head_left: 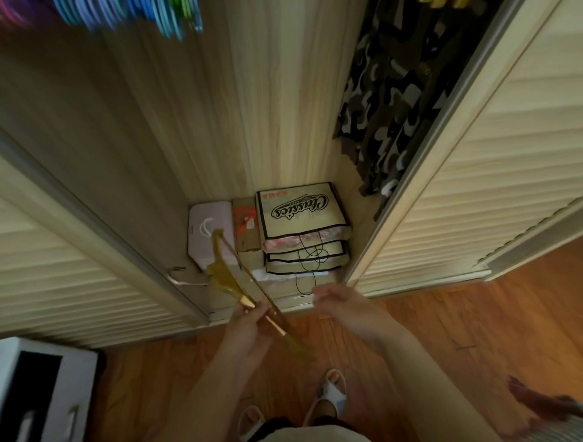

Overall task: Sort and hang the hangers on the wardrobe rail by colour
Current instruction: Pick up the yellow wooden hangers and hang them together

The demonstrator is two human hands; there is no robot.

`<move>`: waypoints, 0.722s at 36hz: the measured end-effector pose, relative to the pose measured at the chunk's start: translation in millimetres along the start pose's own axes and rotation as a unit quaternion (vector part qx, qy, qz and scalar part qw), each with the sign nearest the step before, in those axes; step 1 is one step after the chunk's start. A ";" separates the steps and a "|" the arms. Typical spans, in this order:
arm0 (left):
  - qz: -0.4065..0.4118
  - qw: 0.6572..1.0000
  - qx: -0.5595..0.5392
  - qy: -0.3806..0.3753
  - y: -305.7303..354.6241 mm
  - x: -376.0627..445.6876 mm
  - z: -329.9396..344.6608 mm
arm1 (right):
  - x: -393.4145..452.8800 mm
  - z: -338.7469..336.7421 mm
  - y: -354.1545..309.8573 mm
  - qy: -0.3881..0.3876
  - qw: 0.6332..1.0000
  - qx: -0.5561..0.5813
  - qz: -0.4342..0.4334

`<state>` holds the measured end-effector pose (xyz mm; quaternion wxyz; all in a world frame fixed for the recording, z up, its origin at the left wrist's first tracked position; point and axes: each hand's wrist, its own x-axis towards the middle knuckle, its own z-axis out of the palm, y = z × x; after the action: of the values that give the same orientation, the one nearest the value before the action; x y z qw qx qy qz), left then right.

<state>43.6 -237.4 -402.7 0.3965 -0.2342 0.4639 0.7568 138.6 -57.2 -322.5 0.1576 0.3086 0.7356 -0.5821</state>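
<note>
My left hand grips a yellow-gold hanger near one end, in front of the open wardrobe. The hanger slants up and to the left, with its far tip over a pale pink case. To the right, my right hand hovers with fingers loosely curled and nothing in it, a short gap from the hanger. Blue, purple and pink hangers hang blurred at the top left. More yellow hangers show at the top right, above a camouflage garment.
On the wardrobe floor lie a pale pink case, a cardboard box and stacked "Classics" bags. Louvred sliding doors flank the opening. A white drawer unit stands at the lower left on the wooden floor.
</note>
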 end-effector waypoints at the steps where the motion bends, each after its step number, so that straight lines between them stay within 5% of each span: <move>1: -0.003 1.000 -0.003 0.004 0.0 -2.2 7.7 | -0.9 6.8 1.7 -0.032 0.999 -0.033 0.001; 4: 0.011 0.999 0.004 0.043 0.6 -6.4 28.6 | -0.3 28.8 7.9 -0.066 0.993 -0.093 -0.016; 7: 0.035 0.995 0.068 0.065 1.2 -7.0 42.7 | 4.1 40.8 15.0 -0.008 0.981 -0.182 -0.061; 12: 0.064 0.974 0.217 0.000 3.8 -12.1 58.1 | 11.6 33.4 19.9 0.105 0.969 -0.205 -0.095; 15: 0.155 0.915 0.372 0.019 13.9 -20.6 71.5 | 18.7 16.0 10.4 0.178 0.965 -0.176 -0.075; 20: 0.365 0.813 0.453 0.021 80.1 -47.2 113.6 | 20.0 -40.4 -41.6 0.279 0.946 -0.143 -0.085; 24: 0.544 0.706 0.454 0.019 173.1 -93.4 172.5 | 11.5 -89.0 -110.7 0.366 0.910 -0.132 -0.141; 26: 0.639 0.626 0.447 0.023 221.0 -123.7 200.8 | 3.5 -104.4 -142.2 0.393 0.893 -0.113 -0.186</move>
<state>-63.1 -162.8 -106.9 -0.1415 0.3094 0.7875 0.5139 58.5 24.5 -188.2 -0.2213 0.3495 0.8426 -0.3448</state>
